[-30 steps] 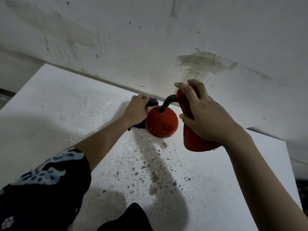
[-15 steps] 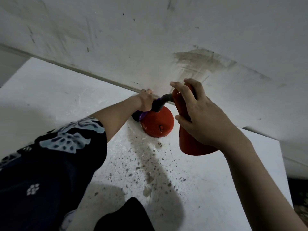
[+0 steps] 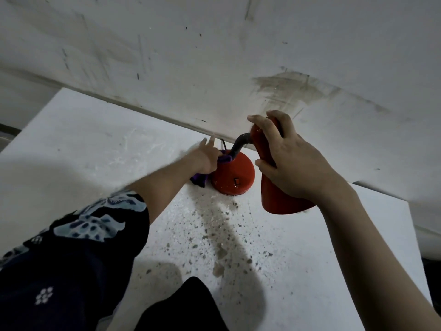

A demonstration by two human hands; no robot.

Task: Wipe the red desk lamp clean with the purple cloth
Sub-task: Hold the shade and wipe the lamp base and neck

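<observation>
The red desk lamp stands on the white table near the wall, its round base (image 3: 232, 176) flat on the surface. A dark bent neck (image 3: 238, 145) rises from the base to the red cone shade (image 3: 274, 199). My right hand (image 3: 291, 163) is wrapped around the shade's upper part. My left hand (image 3: 207, 156) presses the purple cloth (image 3: 224, 158) against the base's left side by the neck, with two fingers sticking out. A fold of the cloth hangs below the hand at the base's edge.
The white table (image 3: 95, 151) is speckled with grey-brown spots in front of the lamp. A scuffed white wall (image 3: 214, 56) with a brown smear runs right behind it. A thin dark cord (image 3: 223, 144) shows behind the base. A dark shape sits at the bottom edge.
My left hand with the cloth has moved from the base's left rim up towards the foot of the neck. The right hand keeps holding the shade.
</observation>
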